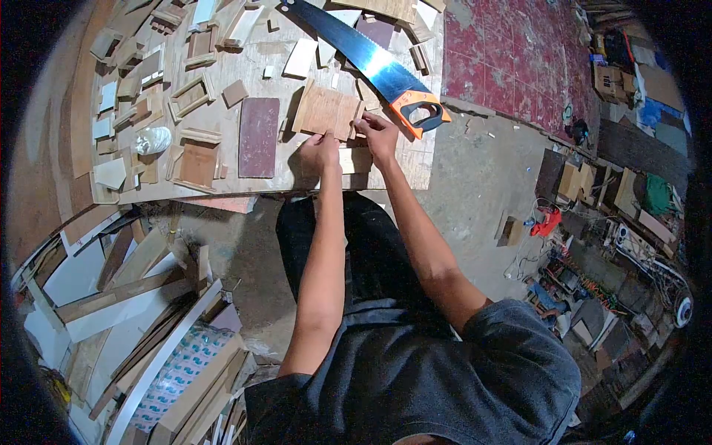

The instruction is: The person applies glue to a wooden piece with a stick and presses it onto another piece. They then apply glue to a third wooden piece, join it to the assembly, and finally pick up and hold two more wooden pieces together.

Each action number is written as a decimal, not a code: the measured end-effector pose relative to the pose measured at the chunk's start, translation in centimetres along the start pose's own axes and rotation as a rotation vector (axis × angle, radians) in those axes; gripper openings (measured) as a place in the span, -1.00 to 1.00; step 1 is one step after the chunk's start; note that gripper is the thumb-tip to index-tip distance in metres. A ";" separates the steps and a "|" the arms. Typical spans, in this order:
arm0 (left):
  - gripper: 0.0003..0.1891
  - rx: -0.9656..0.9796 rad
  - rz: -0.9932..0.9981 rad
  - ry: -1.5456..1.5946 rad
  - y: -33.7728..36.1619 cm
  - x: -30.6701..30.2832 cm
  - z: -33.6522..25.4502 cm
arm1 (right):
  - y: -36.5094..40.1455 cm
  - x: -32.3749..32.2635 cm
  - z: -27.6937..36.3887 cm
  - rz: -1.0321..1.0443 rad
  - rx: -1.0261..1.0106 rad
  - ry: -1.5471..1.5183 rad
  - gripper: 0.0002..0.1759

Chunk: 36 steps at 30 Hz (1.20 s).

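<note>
A square wooden board (pixel 322 108) lies near the front of the workbench, slightly turned. My left hand (pixel 320 153) is closed at its lower edge, thumb and fingertips pinching there. My right hand (pixel 380 139) is closed at the board's right side, its fingertips on a thin wooden strip (pixel 358 113) along that edge. A handsaw (pixel 363 59) with an orange and black handle lies just beyond my right hand. Left of the board is a flat maroon panel (pixel 259 139). Under my wrists a pale wood piece (pixel 354 161) is partly hidden.
Several small wooden frames (pixel 191 96) and offcuts cover the bench's left side, beside a clear plastic-wrapped roll (pixel 153 140). Stacked timber scraps (pixel 141 297) stand below the bench at left. On the floor at right are a red cloth (pixel 546 222), tools and cables.
</note>
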<state>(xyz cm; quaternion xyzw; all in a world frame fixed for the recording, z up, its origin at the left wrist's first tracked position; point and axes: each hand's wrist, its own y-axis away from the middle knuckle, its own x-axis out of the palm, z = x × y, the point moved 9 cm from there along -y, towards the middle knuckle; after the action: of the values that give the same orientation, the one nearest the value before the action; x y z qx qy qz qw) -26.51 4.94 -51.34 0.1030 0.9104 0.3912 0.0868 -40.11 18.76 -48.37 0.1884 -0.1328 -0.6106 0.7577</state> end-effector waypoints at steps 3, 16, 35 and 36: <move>-0.87 0.010 0.008 0.045 0.0 0.1 0.1 | 0.0 0.1 0.4 -0.015 -0.019 0.019 -0.64; -0.91 0.010 0.042 0.005 0.0 0.5 -0.4 | -0.3 0.1 0.2 0.000 -0.081 0.005 -0.61; -0.90 0.069 0.017 -0.054 -0.2 0.3 -0.5 | -0.2 0.3 -0.2 0.026 -0.043 0.052 -0.59; -0.90 0.074 0.023 -0.065 -0.3 0.3 -0.5 | 0.0 0.2 -0.3 0.019 -0.004 -0.022 -0.60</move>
<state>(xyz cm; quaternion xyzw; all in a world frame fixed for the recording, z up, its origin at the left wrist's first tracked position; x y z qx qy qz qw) -26.93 4.47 -51.25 0.1293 0.9197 0.3546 0.1081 -39.93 18.56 -48.67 0.1789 -0.1416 -0.6058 0.7622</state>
